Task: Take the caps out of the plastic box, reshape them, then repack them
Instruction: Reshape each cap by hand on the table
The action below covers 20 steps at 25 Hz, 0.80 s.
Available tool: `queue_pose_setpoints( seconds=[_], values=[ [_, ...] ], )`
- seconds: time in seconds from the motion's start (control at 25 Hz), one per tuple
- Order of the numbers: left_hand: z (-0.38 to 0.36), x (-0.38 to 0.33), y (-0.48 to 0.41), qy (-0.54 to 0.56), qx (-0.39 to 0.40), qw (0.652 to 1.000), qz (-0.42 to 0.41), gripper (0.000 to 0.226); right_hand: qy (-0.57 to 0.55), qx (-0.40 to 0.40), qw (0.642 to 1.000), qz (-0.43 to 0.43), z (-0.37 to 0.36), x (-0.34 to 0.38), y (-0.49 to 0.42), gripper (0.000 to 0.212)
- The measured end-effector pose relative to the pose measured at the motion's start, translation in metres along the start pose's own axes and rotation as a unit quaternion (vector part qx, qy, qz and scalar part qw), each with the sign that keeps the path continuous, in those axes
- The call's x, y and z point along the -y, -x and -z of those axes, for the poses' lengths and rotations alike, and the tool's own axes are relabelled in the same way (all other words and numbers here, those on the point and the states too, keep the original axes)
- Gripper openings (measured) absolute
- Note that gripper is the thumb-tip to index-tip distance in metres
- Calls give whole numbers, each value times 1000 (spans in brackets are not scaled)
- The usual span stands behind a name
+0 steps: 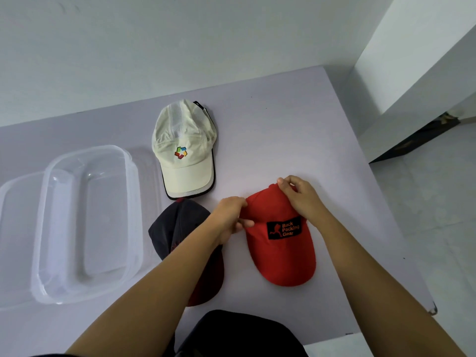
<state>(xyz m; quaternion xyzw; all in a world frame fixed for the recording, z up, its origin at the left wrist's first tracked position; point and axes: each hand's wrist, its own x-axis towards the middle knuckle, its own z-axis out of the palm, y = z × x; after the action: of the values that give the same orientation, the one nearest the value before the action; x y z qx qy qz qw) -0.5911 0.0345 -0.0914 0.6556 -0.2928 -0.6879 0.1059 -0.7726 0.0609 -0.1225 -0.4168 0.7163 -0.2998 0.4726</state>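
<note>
A red cap (280,256) with a black "Back Packing Gear" patch lies on the table, brim toward me. My left hand (230,219) pinches the left side of its crown. My right hand (300,195) grips the crown's back edge from above. A cream cap (184,148) with a coloured logo lies flat farther back. A dark navy cap (177,228) with a red brim lies to the left, partly hidden under my left forearm. The clear plastic box (87,222) stands at the left with nothing in it.
The box's clear lid (15,197) lies under or beside the box at the far left. The table's right edge (401,217) runs close to the red cap, with floor beyond. A white wall bounds the table's far side.
</note>
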Motion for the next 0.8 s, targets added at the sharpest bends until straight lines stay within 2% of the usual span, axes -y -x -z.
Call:
queue_pose_setpoints(
  seconds=[0.12,0.32,0.44,0.6,0.72,0.8],
  values=[
    [7,-9,-2,38,40,998,2,8,4,5,1000,5,5,-1,2,31],
    [4,-17,-9,-39,93,995,-2,11,0,33,999,11,0,0,4,26],
    [2,-16,-9,28,101,994,-21,18,-27,51,998,-5,-1,0,5,23],
    [-3,-10,-9,90,98,991,-22,19,-37,81,996,17,0,6,4,27],
    [0,-9,-5,15,99,995,3,7,-29,102,994,25,1,7,4,24],
    [4,-9,-4,-35,93,995,6,15,-25,102,994,20,-2,7,3,26]
  ],
)
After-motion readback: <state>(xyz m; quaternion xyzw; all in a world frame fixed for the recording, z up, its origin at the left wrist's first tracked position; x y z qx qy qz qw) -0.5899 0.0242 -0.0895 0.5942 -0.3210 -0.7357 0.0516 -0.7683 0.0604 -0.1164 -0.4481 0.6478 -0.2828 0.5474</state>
